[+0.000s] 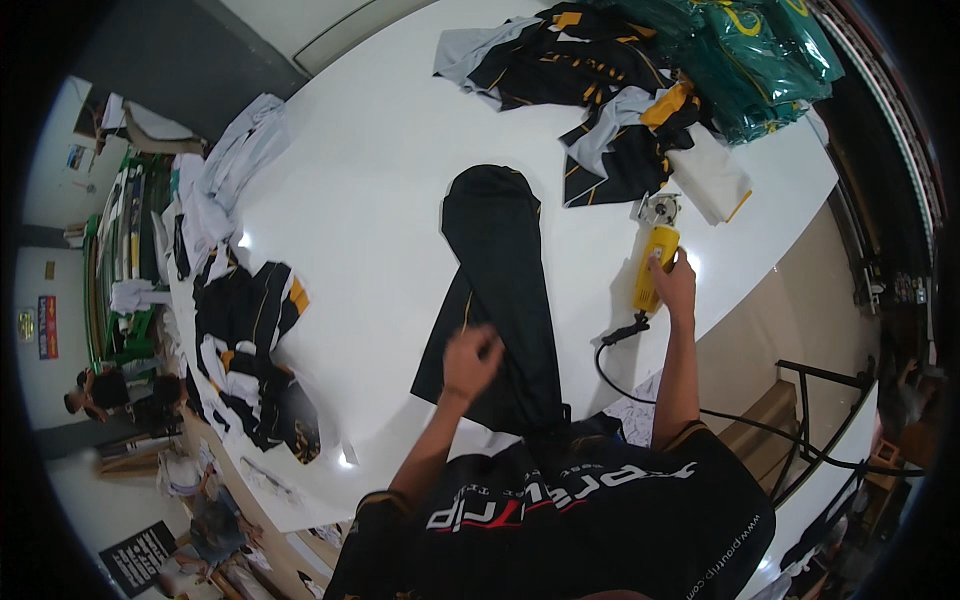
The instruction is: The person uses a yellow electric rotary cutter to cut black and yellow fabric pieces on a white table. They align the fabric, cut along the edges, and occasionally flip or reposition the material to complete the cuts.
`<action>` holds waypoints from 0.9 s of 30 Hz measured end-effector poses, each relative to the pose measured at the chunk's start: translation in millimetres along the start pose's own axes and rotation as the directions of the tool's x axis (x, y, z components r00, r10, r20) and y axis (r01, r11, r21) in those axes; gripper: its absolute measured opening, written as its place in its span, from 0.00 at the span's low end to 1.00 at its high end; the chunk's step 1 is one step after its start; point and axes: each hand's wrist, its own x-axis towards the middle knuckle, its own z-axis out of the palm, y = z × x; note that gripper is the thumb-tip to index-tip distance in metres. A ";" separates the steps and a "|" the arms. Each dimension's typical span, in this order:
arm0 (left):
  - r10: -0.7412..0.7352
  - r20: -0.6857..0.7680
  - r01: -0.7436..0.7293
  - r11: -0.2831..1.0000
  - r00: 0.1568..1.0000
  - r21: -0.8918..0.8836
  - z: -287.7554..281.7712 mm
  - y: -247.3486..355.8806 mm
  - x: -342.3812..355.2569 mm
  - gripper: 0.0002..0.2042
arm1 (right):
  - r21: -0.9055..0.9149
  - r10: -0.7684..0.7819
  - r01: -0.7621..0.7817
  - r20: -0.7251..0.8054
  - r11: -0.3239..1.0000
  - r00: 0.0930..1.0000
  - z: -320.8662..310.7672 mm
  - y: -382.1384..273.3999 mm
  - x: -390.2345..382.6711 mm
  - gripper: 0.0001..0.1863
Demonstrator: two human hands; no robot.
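Observation:
A folded black fabric piece [515, 290] with a rounded far end and a thin yellow line lies on the white table in front of me. My left hand [472, 362] is over its left part, fingers curled toward the thumb; anything between the fingertips is too small to make out. To the right, my right hand [676, 285] is wrapped around the yellow body of an electric rotary cutter [657, 255]. The cutter's round metal blade end points away from me, toward the cloth pile, and a black cord runs back from its near end.
Black, grey and orange fabric pieces [580, 60] lie at the far side, beside green garments in clear plastic [750, 60] and folded white cloth [710, 175]. More black pieces [250, 310] and pale cloth [245, 150] line the left of the white table [360, 200]. The cord [745, 420] trails right.

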 end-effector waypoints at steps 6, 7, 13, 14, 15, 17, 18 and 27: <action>-0.169 -0.304 0.261 0.919 0.937 0.294 11.8 -60.8 60.8 0.13 | 0.237 0.041 -0.048 0.037 0.970 0.998 7.2 -6.0 -11.6 0.32; -0.167 -0.208 0.227 0.923 0.964 0.311 9.9 -58.5 65.1 0.12 | 0.233 0.048 -0.050 0.015 0.971 0.999 12.1 -1.9 -10.5 0.32; -0.483 -0.588 0.585 0.811 0.649 -0.020 -41.5 -180.8 42.0 0.08 | 0.231 0.070 -0.051 -0.074 0.972 0.995 29.9 14.5 -5.5 0.33; -0.301 -0.713 0.643 0.718 0.633 0.268 -64.7 -230.1 0.9 0.12 | 0.255 0.059 -0.044 -0.051 0.966 0.997 31.3 5.6 -8.9 0.33; -0.326 -0.742 0.738 0.591 0.586 0.324 -94.3 -275.7 -57.1 0.15 | 0.296 0.060 -0.055 -0.010 0.954 0.998 35.0 -7.7 -12.1 0.33; -0.513 -0.685 0.849 0.404 0.518 0.340 -111.9 -280.3 -126.0 0.18 | 0.287 0.101 -0.088 -0.030 0.954 0.994 28.5 0.1 -11.1 0.34; -0.595 -0.652 0.882 0.294 0.470 0.368 -129.3 -278.4 -163.6 0.21 | 0.290 0.123 -0.110 -0.029 0.951 0.992 28.3 4.3 -12.6 0.34; -0.719 0.345 0.532 0.685 0.604 0.497 -198.6 -103.9 -218.4 0.16 | 0.301 0.172 -0.152 -0.044 0.942 0.984 29.3 20.8 -5.7 0.38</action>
